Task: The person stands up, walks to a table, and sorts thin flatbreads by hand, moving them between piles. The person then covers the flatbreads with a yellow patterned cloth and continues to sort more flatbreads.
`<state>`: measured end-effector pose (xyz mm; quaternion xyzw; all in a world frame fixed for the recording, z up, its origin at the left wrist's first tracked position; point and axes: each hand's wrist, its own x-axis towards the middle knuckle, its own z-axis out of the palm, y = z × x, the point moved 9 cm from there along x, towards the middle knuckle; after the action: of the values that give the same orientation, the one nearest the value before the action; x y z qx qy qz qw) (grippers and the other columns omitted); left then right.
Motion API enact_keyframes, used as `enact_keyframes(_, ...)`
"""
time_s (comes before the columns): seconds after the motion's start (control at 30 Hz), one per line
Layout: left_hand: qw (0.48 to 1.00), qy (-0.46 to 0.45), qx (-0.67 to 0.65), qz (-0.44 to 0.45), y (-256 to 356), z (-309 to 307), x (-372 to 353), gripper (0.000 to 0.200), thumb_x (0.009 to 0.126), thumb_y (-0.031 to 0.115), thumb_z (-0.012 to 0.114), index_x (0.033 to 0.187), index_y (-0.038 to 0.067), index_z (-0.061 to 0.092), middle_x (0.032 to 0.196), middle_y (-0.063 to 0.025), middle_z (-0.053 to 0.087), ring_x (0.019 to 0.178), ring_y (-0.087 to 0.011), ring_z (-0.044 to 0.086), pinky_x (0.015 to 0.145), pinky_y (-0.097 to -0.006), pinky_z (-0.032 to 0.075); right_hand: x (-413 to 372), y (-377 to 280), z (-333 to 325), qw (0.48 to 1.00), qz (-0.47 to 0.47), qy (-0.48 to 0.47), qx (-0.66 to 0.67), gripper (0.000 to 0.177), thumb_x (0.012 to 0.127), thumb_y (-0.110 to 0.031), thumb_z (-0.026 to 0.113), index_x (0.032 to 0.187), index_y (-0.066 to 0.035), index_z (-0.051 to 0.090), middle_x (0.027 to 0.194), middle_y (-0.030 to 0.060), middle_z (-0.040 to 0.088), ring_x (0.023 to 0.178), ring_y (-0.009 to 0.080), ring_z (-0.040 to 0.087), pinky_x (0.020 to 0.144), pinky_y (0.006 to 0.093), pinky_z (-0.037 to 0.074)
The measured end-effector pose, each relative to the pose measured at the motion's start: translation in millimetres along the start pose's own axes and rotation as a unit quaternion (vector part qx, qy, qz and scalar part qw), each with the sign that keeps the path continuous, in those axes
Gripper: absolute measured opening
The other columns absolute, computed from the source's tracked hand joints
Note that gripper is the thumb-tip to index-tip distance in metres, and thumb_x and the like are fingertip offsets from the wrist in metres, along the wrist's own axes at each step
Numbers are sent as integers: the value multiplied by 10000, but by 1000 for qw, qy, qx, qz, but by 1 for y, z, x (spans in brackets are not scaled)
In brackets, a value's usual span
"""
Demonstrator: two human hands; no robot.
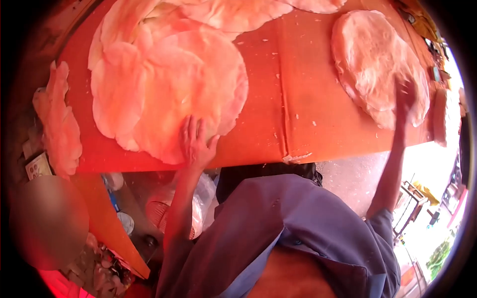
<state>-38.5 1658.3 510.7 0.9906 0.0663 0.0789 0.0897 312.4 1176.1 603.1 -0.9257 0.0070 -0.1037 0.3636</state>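
Note:
My left hand (198,144) lies with fingers spread on the near edge of a wide pile of thin, pale, round sheets (184,84) that look like flatbread or rolled dough. The sheets overlap and have uneven edges. My right hand (406,97) is over the right part of a second stack of round sheets (370,64), its fingers stretched out and slightly blurred. Both piles are on an orange-red table (308,99); a seam runs between them.
More sheets (60,119) hang at the table's far left. Small pale crumbs dot the tabletop. A red basket (158,216) and clear plastic (202,196) are below the near edge. Several small objects line the right end. A blurred round shape (49,223) is at lower left.

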Motion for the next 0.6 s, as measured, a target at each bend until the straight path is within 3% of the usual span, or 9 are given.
enact_keyframes(0.07,1000,-3,-1,0,-1,-6,3,597,832,384,700,1245,-22,557,1323,-247,508,1254,-429,464,1030,-521,391,-73,-43,125,896,154,-272,316,381,943,-250,629,1242,-15,603,1065,99,671,946,168,641,848,297,519)
enact_keyframes(0.1,999,-1,-36,1,-2,-10,6,587,809,365,719,1225,-20,569,1296,-241,521,1234,-423,476,1016,-519,401,-108,-63,183,843,198,-363,345,433,946,-279,629,1277,-5,581,1069,105,670,976,188,649,850,314,523)
enact_keyframes(0.13,997,2,-72,2,-5,-15,6,578,785,346,739,1205,-19,582,1269,-236,533,1215,-417,488,1003,-517,411,-141,-102,221,821,153,-426,349,499,923,-308,666,1283,23,563,1093,115,664,993,189,643,848,316,523)
enact_keyframes(0.17,998,2,-67,-4,-11,-20,0,578,785,346,739,1205,-19,582,1269,-236,533,1215,-417,488,1003,-517,411,-160,-122,255,864,59,-411,285,563,877,-342,731,1255,46,577,1100,144,670,968,217,659,825,329,531)
enact_keyframes(0.27,995,49,-56,-62,-54,-41,-19,546,795,301,733,1207,-21,577,1244,-232,546,1172,-422,514,981,-500,430,-181,-176,301,862,43,-411,295,514,830,-342,769,1141,49,649,1018,149,710,960,203,668,769,316,533)
enact_keyframes(0.33,979,95,-67,-168,-116,-51,-46,507,804,248,720,1212,-14,574,1235,-234,551,1150,-431,523,974,-495,441,-174,-183,312,885,50,-323,332,478,815,-349,775,1067,46,681,848,99,711,812,191,672,704,310,528)
enact_keyframes(0.37,978,96,-65,-174,-136,-55,-54,507,804,248,720,1212,-14,574,1235,-234,551,1150,-431,523,974,-495,441,-172,-187,335,865,90,-388,304,464,807,-360,775,1018,45,697,781,67,694,710,187,655,666,311,518)
enact_keyframes(0.5,973,135,14,-186,-201,-73,-49,499,801,209,712,1234,7,569,1234,-220,556,1164,-401,524,983,-489,435,-192,-194,347,767,142,-563,272,388,807,-320,750,934,45,712,795,57,692,690,125,616,616,283,483)
enact_keyframes(0.6,974,111,61,-188,-236,-68,-35,519,794,206,715,1254,21,562,1251,-203,551,1172,-377,525,983,-471,434,-203,-226,327,864,11,-459,207,287,810,-255,728,905,15,720,794,24,681,669,99,573,618,292,470)
